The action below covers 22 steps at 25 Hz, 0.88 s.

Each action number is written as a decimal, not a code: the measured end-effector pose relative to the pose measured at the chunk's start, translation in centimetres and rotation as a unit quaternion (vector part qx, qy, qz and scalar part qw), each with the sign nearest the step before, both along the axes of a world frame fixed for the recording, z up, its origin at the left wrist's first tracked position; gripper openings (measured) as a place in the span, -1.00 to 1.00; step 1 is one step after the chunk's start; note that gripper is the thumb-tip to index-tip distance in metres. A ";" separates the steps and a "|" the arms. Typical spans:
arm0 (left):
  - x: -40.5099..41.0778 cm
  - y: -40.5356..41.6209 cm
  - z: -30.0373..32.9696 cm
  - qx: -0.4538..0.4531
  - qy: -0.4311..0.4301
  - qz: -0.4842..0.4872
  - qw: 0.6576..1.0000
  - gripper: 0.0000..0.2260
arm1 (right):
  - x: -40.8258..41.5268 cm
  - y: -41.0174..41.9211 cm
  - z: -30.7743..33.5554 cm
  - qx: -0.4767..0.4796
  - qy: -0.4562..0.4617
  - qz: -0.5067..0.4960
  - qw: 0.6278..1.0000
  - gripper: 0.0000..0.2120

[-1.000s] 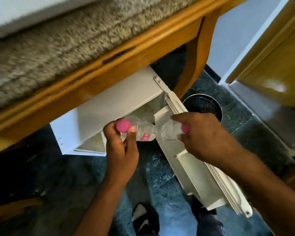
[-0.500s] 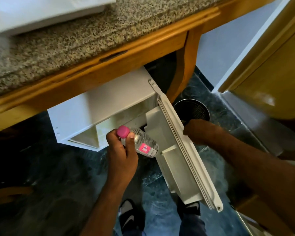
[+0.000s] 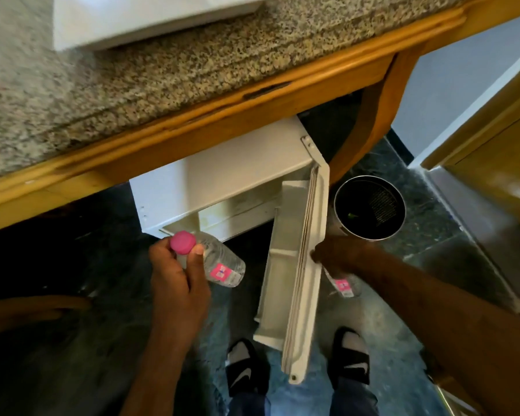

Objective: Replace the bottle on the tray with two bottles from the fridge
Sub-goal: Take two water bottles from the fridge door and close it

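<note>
A small white fridge (image 3: 222, 181) sits under the granite counter with its door (image 3: 300, 265) partly open. My left hand (image 3: 177, 283) grips a clear water bottle (image 3: 222, 262) by its neck, just below the pink cap, in front of the fridge. My right hand (image 3: 339, 256) is on the outer side of the door, touching its edge, and holds a second clear bottle (image 3: 344, 285) with a pink label; most of that bottle is hidden behind the hand. The tray is not in view.
A granite counter (image 3: 192, 64) with a wooden edge overhangs the fridge. A white object (image 3: 150, 16) lies on it. A round metal bin (image 3: 370, 204) stands right of the door. A wooden cabinet (image 3: 499, 145) is far right. My feet in black sandals (image 3: 243, 367) stand below the door.
My right hand has moved with its bottle from inside the door to its outer side. The door has swung toward shut. My left hand has drawn its bottle back from the fridge.
</note>
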<state>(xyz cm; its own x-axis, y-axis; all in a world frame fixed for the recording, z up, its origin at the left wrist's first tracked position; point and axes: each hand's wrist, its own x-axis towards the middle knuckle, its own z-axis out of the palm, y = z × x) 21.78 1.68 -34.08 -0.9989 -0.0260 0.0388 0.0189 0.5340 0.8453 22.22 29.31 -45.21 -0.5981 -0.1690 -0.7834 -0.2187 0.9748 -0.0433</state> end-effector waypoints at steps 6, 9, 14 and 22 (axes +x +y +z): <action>-2.7 -3.6 3.5 -0.011 0.025 -0.009 1.000 -0.76 | -5.1 -6.2 -1.1 -0.068 0.023 -0.036 0.997 -0.58; -3.7 -3.9 3.5 -0.002 0.016 -0.017 1.000 -0.82 | -8.2 -8.6 -1.1 -0.089 0.047 -0.044 0.994 -0.58; -5.7 -3.6 2.4 -0.013 -0.001 -0.029 1.000 -0.84 | -12.4 -10.5 -0.4 -0.099 0.055 -0.095 0.989 -0.59; -7.2 -3.8 2.5 -0.035 0.026 -0.039 0.998 -0.84 | -14.5 -11.6 -0.1 -0.101 0.085 -0.115 0.984 -0.70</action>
<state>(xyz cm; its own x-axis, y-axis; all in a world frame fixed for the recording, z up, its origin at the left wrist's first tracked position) 14.58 -2.10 -31.60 -0.9943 0.0569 0.0903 0.1065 0.5867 0.8028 7.71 17.69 -45.28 -0.7583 -0.1561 -0.6329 -0.0136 0.9745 -0.2240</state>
